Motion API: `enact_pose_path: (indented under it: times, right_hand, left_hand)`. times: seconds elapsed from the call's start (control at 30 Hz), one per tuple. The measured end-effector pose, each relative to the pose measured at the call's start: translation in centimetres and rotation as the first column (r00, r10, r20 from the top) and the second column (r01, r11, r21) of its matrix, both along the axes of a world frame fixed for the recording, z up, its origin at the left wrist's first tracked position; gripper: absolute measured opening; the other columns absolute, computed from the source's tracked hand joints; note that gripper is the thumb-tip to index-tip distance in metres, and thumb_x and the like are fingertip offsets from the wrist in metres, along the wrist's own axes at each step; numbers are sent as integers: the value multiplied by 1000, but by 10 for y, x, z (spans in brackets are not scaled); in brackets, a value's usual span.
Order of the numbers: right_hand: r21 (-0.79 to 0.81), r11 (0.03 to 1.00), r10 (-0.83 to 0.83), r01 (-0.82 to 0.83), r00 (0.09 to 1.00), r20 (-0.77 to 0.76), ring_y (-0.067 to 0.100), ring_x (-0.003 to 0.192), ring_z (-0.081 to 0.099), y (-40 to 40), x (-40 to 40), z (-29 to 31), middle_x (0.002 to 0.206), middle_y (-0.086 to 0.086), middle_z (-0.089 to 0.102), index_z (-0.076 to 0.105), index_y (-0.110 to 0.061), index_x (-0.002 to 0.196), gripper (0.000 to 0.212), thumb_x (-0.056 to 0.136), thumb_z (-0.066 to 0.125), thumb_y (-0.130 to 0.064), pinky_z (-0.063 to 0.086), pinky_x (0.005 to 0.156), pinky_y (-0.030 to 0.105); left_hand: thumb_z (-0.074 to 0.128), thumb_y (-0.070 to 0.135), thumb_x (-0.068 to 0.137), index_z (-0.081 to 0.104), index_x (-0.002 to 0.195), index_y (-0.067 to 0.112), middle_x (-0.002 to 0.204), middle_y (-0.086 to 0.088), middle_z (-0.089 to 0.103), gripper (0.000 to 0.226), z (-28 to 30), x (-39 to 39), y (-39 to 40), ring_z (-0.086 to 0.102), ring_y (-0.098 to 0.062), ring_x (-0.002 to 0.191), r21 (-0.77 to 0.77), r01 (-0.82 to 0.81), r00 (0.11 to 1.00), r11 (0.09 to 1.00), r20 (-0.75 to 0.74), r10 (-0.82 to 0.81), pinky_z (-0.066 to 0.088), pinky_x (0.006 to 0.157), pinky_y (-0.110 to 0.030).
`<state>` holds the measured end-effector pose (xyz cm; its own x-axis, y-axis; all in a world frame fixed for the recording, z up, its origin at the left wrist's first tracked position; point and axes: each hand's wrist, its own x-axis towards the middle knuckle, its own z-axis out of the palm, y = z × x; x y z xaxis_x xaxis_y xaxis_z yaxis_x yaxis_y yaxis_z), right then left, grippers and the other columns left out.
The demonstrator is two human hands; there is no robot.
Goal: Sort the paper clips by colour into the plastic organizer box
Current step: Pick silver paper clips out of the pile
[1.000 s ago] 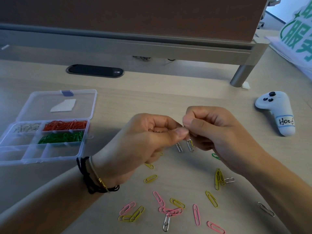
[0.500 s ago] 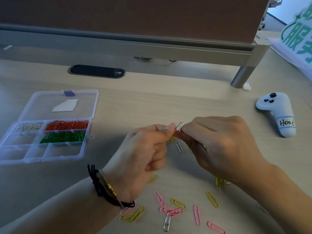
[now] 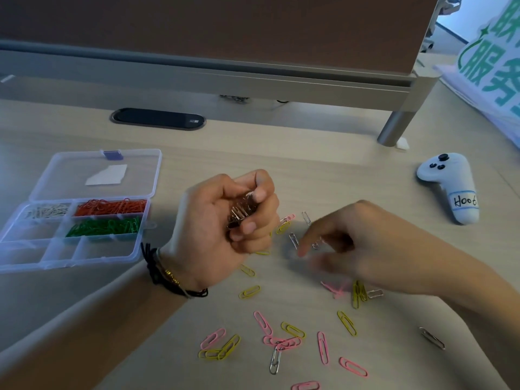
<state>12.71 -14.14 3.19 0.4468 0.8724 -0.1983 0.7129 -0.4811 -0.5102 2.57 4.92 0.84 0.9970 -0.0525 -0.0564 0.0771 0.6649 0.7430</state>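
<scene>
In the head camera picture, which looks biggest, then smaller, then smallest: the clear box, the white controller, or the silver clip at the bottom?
1. Clear box, lid open, looks biggest by far.
2. White controller comes next.
3. Silver clip looks smallest, even though it lies nearer the camera than the other two.

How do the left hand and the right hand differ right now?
The left hand is curled, gripping a bunch of silver clips; the right hand holds nothing, fingers reaching down toward a loose silver clip. The left looks sharp, the right motion-blurred. Both are above the desk.
</scene>
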Motion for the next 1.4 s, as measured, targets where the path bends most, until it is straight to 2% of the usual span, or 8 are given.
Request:
enact_pose_path:
  times: [0.27,0.47,0.63,0.93,1.07,1.17,1.27,1.4]
  right_hand:
    - [-21,935,-350,354,911,-217,13,48,40,9,26,-1,56,-5,54,75,-12,71,28,90,54,-14,30,46,25]
    - [-38,953,-302,300,946,-114,3,51,48,7,28,-4,54,-14,58,74,-16,67,24,87,61,-11,34,47,12]
    - [31,971,-236,236,935,265,9,64,55,16,16,-11,59,-10,54,74,-28,77,5,79,70,-29,39,55,25]
    - [-112,986,-46,128,836,547,30,73,45,34,4,-5,70,0,37,57,-17,77,14,84,64,-26,37,63,32]
    - [-202,977,65,67,811,582,36,83,54,34,-2,-5,71,4,37,28,-21,65,40,88,61,-24,34,64,34]
    - [-225,974,126,19,782,610,34,101,61,36,-11,-3,96,4,52,52,-18,82,11,90,60,-19,34,67,34]
    - [-266,964,173,-10,781,600,34,102,62,40,-15,-1,98,5,54,55,-21,89,9,88,58,-13,36,67,33]
    - [-227,974,148,-12,793,591,30,81,55,40,-5,-8,74,4,44,54,-18,81,10,87,58,-25,37,64,32]
  left_hand:
    - [45,27,97,45,63,15,57,-2,40,36,-4,13,3,29,-9,40,409,188,932,893,-361,-31,12,33,-15]
    - [70,23,87,69,75,15,48,2,39,15,-10,19,3,31,-9,42,986,-2,1000,169,6,-22,32,45,-21]
    - [59,41,94,68,104,32,62,7,59,17,-26,22,1,62,-18,68,829,-316,931,-461,177,-319,48,64,-35]
    - [45,0,72,66,69,13,45,1,50,24,-31,21,-15,49,-22,35,382,-565,822,-731,192,-535,13,47,-24]
    - [58,5,74,60,82,12,48,-1,49,10,-30,16,-10,48,-26,37,607,-530,833,-592,244,-496,18,43,-26]
    - [51,16,93,51,87,17,47,3,38,6,-27,9,3,30,-17,41,966,-254,963,45,257,-87,23,43,-28]
    - [39,16,89,45,81,16,50,2,25,11,-28,7,14,14,-11,40,496,-29,989,868,-112,97,10,40,-17]
    - [29,20,90,47,74,14,54,3,23,25,-29,5,24,15,-8,44,84,-2,960,996,-280,25,6,40,-22]
